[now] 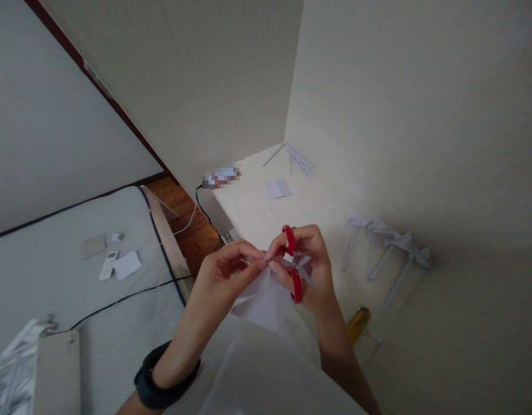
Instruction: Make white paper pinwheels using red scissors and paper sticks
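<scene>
My left hand (pixel 225 274) is closed in a pinch at the top of a folded white sheet of paper (pixel 263 302), which hangs below the fingers. Fingertip to fingertip with it, my right hand (pixel 315 271) pinches at the same spot. Small red-handled scissors (pixel 296 285) hang on the fingers of my right hand, their metal blades spread and pointing right. What exactly lies between the touching fingertips is too small to make out.
On the white tabletop are thin paper sticks (pixel 298 158), a square of paper (pixel 278 188) and several pinwheel-like paper shapes on sticks (pixel 391 239). A yellow cylinder (pixel 358 324) lies near my right forearm. Leftward, a mattress (pixel 123 225) holds a remote (pixel 108 266) and paper scraps.
</scene>
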A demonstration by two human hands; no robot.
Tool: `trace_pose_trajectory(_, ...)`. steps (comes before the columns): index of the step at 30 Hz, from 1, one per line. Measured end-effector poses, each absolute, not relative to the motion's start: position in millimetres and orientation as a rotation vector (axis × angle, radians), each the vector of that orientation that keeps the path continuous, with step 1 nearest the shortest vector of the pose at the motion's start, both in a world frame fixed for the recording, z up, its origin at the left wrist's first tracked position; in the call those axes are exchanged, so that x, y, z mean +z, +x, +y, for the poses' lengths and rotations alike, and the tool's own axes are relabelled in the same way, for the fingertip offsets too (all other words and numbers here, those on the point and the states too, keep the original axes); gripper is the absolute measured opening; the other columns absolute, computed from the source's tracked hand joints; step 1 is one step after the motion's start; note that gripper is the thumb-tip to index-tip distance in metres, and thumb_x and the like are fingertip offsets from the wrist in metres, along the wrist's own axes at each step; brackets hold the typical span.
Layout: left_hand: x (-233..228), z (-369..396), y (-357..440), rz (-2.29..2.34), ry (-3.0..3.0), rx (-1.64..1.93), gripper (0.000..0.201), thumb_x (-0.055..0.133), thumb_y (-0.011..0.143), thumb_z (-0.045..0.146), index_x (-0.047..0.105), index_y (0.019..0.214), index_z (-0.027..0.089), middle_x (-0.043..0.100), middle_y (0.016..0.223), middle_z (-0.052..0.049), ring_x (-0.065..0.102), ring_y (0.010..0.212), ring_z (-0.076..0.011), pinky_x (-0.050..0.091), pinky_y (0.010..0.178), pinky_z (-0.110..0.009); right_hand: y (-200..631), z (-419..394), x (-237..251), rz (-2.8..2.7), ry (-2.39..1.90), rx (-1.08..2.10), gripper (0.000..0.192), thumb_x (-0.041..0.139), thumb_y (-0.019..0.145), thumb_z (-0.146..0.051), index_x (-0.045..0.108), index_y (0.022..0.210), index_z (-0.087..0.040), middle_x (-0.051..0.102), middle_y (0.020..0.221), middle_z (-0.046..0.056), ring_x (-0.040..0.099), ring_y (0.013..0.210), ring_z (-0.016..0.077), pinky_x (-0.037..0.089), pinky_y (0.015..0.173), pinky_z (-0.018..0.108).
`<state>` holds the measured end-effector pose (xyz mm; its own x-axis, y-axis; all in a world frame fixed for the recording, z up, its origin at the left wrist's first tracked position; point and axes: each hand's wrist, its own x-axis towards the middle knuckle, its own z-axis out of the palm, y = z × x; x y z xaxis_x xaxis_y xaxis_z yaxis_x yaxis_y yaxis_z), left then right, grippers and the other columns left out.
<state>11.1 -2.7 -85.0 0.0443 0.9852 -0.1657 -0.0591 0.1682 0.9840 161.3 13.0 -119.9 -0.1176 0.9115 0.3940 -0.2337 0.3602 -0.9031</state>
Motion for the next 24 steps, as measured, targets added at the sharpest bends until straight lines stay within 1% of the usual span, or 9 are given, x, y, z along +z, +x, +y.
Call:
trace_pose_trajectory(5, -88.0, -2.0, 8.5, 1.247, 1.15, 1.079, 0.01, 0.077, 0.075, 0.024, 0.072, 0.069, 0.017, 0.068, 0.075, -0.003, 0.062, 0.072, -0.0157, 0.048, 0.065, -0.024, 162.1, 10.8, -118.7, -1.302, -0.739, 1.137, 0.046, 0.062, 0.066, 0.005, 0.049, 0.097, -0.026, 0.062, 0.089, -0.004, 0.059, 0.078, 0.0131, 0.048, 0.07, 0.026)
trace_pose_trajectory(12, -85.5, -1.7, 9.7, 1.226, 1.171, 1.078, 0.01, 0.077, 0.076, 0.024, 0.071, 0.07, 0.017, 0.069, 0.077, -0.003, 0.064, 0.075, -0.0174, 0.049, 0.068, -0.026, 162.4, 11.7, -114.2, -1.294, -0.824, 1.123, 0.04, 0.064, 0.067, 0.001, 0.049, 0.093, -0.026, 0.063, 0.087, -0.003, 0.058, 0.074, 0.0135, 0.048, 0.065, 0.026)
trace_pose_trajectory(16, -85.0, -2.5, 9.2, 1.205, 1.174, 1.11, 0.01, 0.078, 0.075, 0.022, 0.07, 0.069, 0.018, 0.068, 0.075, -0.002, 0.062, 0.074, -0.0161, 0.048, 0.067, -0.025, 162.6, 12.1, -114.1, -1.277, -0.833, 1.135, 0.039, 0.065, 0.068, -0.001, 0.048, 0.092, -0.027, 0.062, 0.084, -0.004, 0.057, 0.073, 0.0136, 0.047, 0.062, 0.026)
trace_pose_trajectory(21, -86.7, -2.3, 8.6, 1.168, 1.166, 1.148, 0.01, 0.079, 0.074, 0.02, 0.07, 0.069, 0.018, 0.064, 0.071, 0.001, 0.058, 0.069, -0.0127, 0.046, 0.065, -0.022, 164.2, 12.1, -115.5, -1.29, -0.832, 1.133, 0.036, 0.068, 0.071, -0.006, 0.049, 0.093, -0.027, 0.062, 0.084, -0.003, 0.058, 0.073, 0.0142, 0.047, 0.065, 0.029)
trace_pose_trajectory(24, -87.2, -2.0, 9.6, 1.162, 1.157, 1.163, 0.012, 0.079, 0.074, 0.021, 0.069, 0.068, 0.018, 0.064, 0.071, 0.001, 0.058, 0.069, -0.0129, 0.046, 0.065, -0.022, 164.4, 11.8, -114.3, -1.292, -0.826, 1.152, 0.034, 0.069, 0.073, -0.008, 0.048, 0.092, -0.027, 0.062, 0.084, -0.003, 0.058, 0.072, 0.0141, 0.048, 0.065, 0.029)
